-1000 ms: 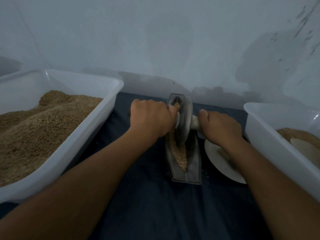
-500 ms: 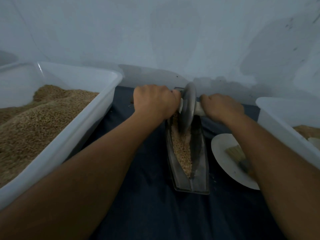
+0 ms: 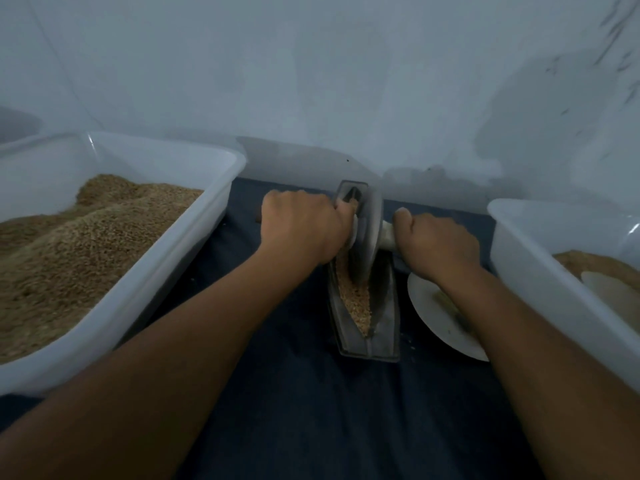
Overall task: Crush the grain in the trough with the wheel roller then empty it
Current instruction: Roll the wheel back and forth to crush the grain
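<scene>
Head cam shows both fists wrapped round the axle handles, left hand point(image 3: 299, 228) and right hand point(image 3: 438, 245), with the wheel roller point(image 3: 363, 237) upright in the metal trough point(image 3: 386, 327) on the dark cloth. Grain point(image 3: 355, 304) sits piled toward the near end (still looks coarse), so I'd press down evenly and roll the full length, keeping the wheel from tilting
</scene>
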### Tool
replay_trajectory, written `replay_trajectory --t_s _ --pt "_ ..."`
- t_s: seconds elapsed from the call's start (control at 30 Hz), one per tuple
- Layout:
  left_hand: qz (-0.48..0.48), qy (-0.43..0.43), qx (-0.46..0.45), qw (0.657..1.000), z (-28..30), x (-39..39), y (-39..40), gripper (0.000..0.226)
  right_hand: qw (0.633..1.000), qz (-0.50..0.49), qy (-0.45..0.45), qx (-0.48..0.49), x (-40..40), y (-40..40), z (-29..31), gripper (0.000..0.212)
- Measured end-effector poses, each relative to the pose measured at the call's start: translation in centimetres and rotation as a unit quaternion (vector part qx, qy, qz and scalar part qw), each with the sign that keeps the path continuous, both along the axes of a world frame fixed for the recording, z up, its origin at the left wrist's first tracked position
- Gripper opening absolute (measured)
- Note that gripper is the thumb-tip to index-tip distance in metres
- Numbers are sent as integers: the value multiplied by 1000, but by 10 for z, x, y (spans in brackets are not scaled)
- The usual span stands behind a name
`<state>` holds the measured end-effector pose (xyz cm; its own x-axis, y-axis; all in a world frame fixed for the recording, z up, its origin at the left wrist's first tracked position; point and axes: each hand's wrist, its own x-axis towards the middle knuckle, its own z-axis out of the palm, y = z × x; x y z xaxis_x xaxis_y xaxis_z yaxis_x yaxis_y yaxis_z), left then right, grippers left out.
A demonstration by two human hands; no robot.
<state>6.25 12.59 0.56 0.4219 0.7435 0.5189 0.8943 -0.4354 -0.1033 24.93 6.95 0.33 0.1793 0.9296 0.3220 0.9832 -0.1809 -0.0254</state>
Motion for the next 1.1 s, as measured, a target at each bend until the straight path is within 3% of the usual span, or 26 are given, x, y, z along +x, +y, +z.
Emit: replay_trajectory --t_s 0.17,0.23,0.37,0.6,0.77,0.93,1.1 --pt "2 -4 -11 1000 -9 -14 -25 29 998 -10 -55 26 -15 -19 1 50" --pt "-2 5 -12 1000 -7 -17 -34 30 998 -16 -49 25 -17 -26 4 47" --pt "-29 33 21 999 -8 -16 -43 76 998 10 -62 26 -18 -39 1 16" --pt "-4 -3 52 999 -5 -7 -24 41 998 -22 23 47 -7 -22 -10 24" --pt "22 -48 45 998 -10 -1 1 40 998 -45 31 29 -2 11 -4 56" --pt "33 -41 43 998 -5 11 23 33 997 -44 55 -41 11 36 0 43" --pt "21 -32 53 998 -5 11 39 40 995 -59 69 -32 10 52 8 43"
